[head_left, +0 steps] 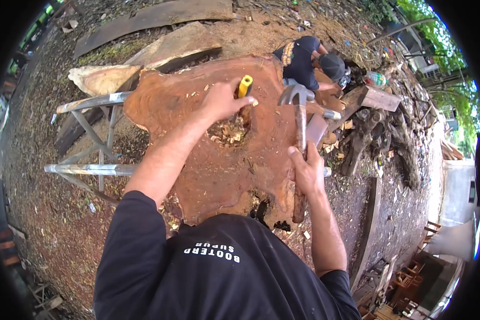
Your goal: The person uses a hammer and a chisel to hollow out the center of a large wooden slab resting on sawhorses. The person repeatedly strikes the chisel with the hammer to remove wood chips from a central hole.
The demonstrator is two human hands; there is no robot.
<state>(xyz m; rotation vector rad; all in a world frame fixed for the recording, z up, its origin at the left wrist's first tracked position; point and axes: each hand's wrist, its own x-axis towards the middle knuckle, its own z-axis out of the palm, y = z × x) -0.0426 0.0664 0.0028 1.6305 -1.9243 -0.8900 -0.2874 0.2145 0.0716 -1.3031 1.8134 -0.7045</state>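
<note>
Yellow tool (245, 86) stands near the top middle, squeezed in the left hand (221, 102). Right of the middle, the right hand (308, 169) curls around a claw hammer (301, 125). Both are over a big wood slab (218, 176). White letters (214, 255) mark the black shirt (240, 282), bottom middle; yellow print (288, 54) marks another person's shirt (302, 65), upper right.

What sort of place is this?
Probably an outdoor woodworking yard: a broad reddish-brown wooden slab rests on a grey tubular metal stand, a long weathered grey-brown plank lies on debris-strewn brown ground, and the right hand grips a grey-headed claw hammer.
</note>
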